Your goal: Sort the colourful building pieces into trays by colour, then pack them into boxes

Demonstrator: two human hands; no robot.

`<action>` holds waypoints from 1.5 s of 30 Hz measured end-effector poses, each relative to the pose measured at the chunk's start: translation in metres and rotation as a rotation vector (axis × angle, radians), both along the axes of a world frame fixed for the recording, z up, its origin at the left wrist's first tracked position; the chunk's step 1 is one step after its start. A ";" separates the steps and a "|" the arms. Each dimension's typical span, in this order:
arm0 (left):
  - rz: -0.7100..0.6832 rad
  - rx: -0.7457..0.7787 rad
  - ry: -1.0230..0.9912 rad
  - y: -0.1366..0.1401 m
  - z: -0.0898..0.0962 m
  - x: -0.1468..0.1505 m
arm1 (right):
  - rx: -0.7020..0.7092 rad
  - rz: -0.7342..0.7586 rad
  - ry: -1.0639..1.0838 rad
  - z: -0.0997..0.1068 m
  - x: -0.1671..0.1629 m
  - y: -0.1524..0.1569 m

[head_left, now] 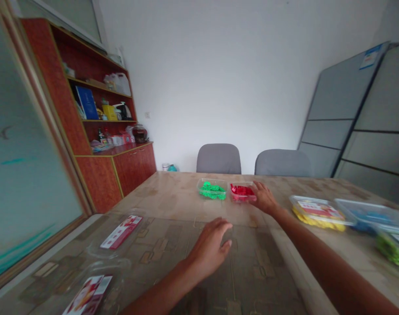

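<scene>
My right hand [264, 197] reaches far over the table, its fingers and thumb at the right end of a clear plastic box of red pieces [240, 192]; the fingertips partly cover that end. Just left of it stands a similar open box holding green pieces [212, 190]. Nearer to me, my left hand [212, 243] hovers over the table with nothing in it, thumb and fingers apart. Two clear plastic lids with printed labels lie at the left: one lid [121, 232] farther off and another lid [89, 294] close to me.
On the right side of the table [251, 262] are a labelled box of yellow pieces [319, 213], a box of blue pieces [371, 215] and a box of green pieces [394, 247], partly out of frame. Two grey chairs [218, 158] stand behind the table's far edge.
</scene>
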State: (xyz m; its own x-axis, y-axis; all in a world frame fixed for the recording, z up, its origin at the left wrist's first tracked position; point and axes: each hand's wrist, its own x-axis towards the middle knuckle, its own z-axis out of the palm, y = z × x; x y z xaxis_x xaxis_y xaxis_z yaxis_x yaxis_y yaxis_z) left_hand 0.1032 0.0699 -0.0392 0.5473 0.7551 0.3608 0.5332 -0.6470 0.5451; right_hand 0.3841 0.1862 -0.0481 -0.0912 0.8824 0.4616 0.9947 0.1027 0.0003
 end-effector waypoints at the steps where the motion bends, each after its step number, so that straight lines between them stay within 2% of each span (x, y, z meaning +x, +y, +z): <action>1: -0.003 0.005 0.002 0.001 0.001 0.001 | -0.015 0.002 0.006 0.000 0.005 0.003; 5: -0.033 0.039 0.112 0.010 0.008 0.007 | -0.070 0.023 0.027 0.001 0.021 0.012; 8: -0.066 0.075 0.214 0.025 0.019 0.016 | -0.101 0.055 0.042 0.002 0.027 0.016; 12: -0.077 0.117 0.255 0.047 0.033 0.032 | -0.121 0.080 0.074 0.003 0.028 0.017; 19: -0.082 0.150 0.346 0.084 0.042 0.051 | -0.166 0.072 0.112 0.002 0.033 0.000; 25: -0.064 0.119 0.451 0.108 0.050 0.064 | -0.246 0.098 0.109 0.012 0.037 -0.025; 30: -0.115 0.032 0.565 0.120 0.046 0.073 | -0.369 0.172 0.104 0.027 0.036 -0.048; 36: -0.122 -0.075 0.699 0.125 0.044 0.083 | -0.624 0.205 0.119 0.047 0.014 -0.028; 40: -0.103 -0.052 0.711 0.117 0.046 0.080 | -0.766 0.218 0.140 0.055 0.002 -0.014; 45: -0.120 0.003 0.673 0.107 0.051 0.074 | -0.805 0.224 0.149 0.062 -0.003 -0.025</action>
